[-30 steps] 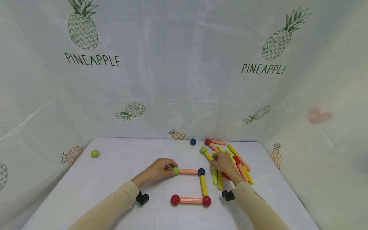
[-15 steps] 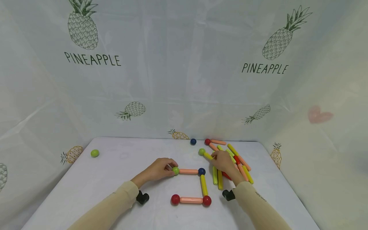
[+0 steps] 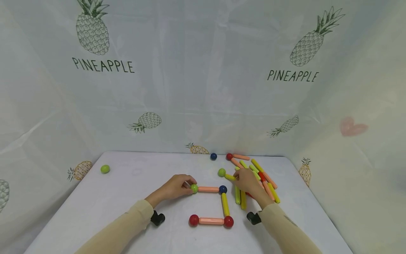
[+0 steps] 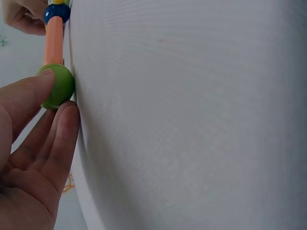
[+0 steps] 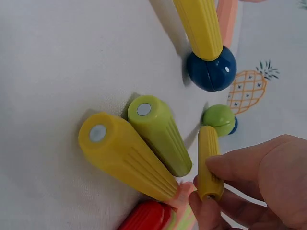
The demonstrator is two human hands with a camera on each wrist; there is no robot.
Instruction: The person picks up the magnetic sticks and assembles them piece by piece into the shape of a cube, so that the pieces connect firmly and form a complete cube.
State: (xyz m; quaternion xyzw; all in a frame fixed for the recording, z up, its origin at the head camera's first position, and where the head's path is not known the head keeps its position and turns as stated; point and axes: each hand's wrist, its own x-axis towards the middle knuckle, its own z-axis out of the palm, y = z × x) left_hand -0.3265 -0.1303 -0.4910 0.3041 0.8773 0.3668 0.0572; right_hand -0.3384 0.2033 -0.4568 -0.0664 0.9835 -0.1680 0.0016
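White table (image 3: 177,241), open-sided frame of rods and balls (image 3: 225,204): a knock or a stray pull looks the main risk.
On the right, loose rods (image 3: 261,176) crowd close about the right hand (image 3: 250,181), whose fingers could drag one along. The left hand (image 3: 176,186) pinches the frame's green ball (image 4: 61,88) between thumb and fingers; twisting it could pull the orange rod (image 3: 208,189) off the blue ball (image 3: 223,189). The right hand pinches a yellow rod (image 5: 207,158) toward its near end, a lime ball (image 3: 222,172) touching the far tip; with no fingers on it, that ball may drop if bumped. Pale discs (image 5: 98,133) on the loose rods' ends look like magnets; if so, passing too near the frame might snap pieces together askew.
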